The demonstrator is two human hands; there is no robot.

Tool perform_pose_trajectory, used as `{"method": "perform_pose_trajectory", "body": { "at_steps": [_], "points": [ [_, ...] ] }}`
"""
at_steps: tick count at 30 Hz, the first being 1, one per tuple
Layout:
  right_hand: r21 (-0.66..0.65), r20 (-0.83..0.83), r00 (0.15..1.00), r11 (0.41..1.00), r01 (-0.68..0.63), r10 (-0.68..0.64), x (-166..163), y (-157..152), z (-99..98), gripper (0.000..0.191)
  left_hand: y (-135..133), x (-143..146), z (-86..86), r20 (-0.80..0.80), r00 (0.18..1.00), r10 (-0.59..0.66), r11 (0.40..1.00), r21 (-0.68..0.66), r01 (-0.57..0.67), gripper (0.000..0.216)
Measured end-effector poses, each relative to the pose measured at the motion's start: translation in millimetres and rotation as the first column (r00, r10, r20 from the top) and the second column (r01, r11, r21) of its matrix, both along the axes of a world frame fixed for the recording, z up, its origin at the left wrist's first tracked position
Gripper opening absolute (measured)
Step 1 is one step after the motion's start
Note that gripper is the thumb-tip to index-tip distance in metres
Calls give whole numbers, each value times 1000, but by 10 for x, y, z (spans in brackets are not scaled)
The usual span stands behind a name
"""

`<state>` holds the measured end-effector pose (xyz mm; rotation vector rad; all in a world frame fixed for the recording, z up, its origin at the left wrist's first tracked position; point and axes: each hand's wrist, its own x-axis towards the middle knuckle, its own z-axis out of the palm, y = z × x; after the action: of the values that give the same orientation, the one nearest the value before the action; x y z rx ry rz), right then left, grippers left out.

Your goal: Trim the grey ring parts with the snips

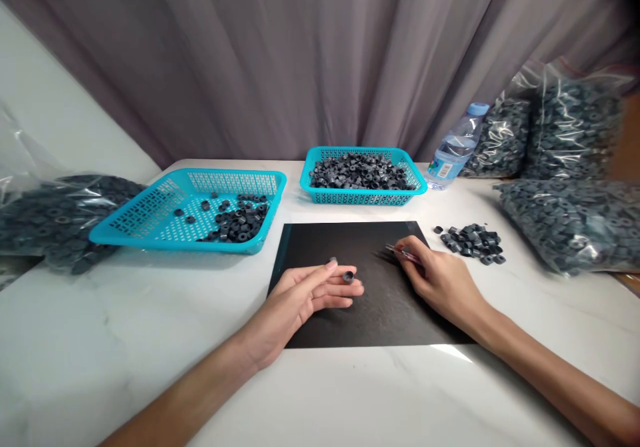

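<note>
My left hand rests on a black mat, fingers stretched out. A small grey ring sits on its fingertips, and another grey ring is at the tip of the thumb. My right hand lies on the mat's right side and pinches a thin pointed tool that points left. A small heap of grey rings lies just right of the mat, near the right hand.
A turquoise basket at left holds some grey rings; a second basket at the back is full of them. Clear bags of rings lie far left and far right. A water bottle stands behind.
</note>
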<state>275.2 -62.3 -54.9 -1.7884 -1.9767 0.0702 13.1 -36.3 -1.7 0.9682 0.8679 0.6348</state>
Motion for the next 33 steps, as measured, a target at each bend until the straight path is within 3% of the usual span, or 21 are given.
{"method": "perform_pose_trajectory", "body": {
  "at_steps": [8,11,33],
  "points": [
    [-15,13,1000,1000,0,0,6,6,-14,18,33,-55,-37,-179,983,-40,964,252,85,35],
    [-26,22,1000,1000,0,0,1,4,-7,18,40,-59,-66,-165,984,-70,952,285,116,37],
    [-7,66,998,1000,-9,9,11,0,3,13,-31,-8,64,-37,986,-165,974,153,168,27]
  ]
}}
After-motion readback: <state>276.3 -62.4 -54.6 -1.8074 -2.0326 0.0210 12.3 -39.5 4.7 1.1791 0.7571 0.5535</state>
